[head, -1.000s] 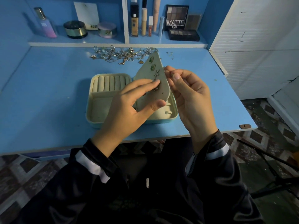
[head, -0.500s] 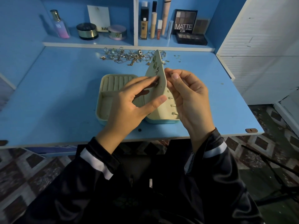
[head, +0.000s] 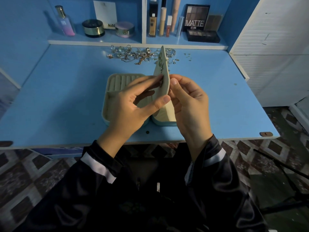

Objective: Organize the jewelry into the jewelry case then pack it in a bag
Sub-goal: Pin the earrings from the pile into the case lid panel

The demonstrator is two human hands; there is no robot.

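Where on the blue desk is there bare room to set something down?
Bare desk: from the jewelry case to the left edge, and from the right hand to the right edge. Crowded: the jewelry pile at back centre; the left hand and right hand hold the earring panel over the case.

Jewelry case [head: 115, 91] matt velvety lining; jewelry [head: 138, 55] shiny metal.

A home vanity corner: blue desk [head: 66, 97], shelf [head: 93, 41] of cosmetics, eyeshadow palette [head: 196, 18], perfume bottle [head: 64, 21].
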